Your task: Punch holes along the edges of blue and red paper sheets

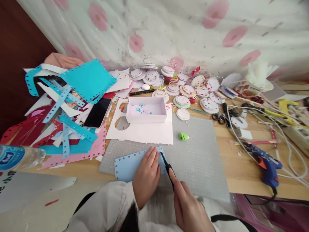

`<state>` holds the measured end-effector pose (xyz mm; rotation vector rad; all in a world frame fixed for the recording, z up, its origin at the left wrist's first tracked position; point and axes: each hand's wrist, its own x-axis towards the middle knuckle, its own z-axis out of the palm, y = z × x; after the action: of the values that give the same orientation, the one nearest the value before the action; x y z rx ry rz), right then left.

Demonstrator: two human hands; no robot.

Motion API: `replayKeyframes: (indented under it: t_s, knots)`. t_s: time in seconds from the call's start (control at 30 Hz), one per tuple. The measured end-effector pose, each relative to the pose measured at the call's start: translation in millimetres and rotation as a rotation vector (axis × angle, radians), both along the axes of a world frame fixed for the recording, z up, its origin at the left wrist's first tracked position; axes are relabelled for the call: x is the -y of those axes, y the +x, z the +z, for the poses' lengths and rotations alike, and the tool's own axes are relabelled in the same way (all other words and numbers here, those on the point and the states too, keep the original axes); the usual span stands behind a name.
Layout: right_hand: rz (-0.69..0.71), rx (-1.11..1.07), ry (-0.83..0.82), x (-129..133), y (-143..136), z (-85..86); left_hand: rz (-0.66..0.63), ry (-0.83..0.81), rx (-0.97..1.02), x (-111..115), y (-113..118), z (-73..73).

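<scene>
as the left hand rests flat-fingered on blue card, the right hand grips a black tool.

The left hand hides part of the blue card.

The person wears a loose, creased, off-white left sleeve.

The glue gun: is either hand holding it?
No, the glue gun lies on the table; the right hand holds a black tool, the left hand rests on blue paper.
</scene>
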<state>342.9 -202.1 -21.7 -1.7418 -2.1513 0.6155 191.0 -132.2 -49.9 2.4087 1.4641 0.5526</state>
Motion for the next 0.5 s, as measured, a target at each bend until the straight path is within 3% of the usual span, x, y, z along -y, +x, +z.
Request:
replayKeyframes:
  t_s: [0.5]
  knots:
    - [0.026, -0.094, -0.033, 48.2, 25.1, 3.3, 0.025, 0.004, 0.064, 1.5, 0.4, -4.5]
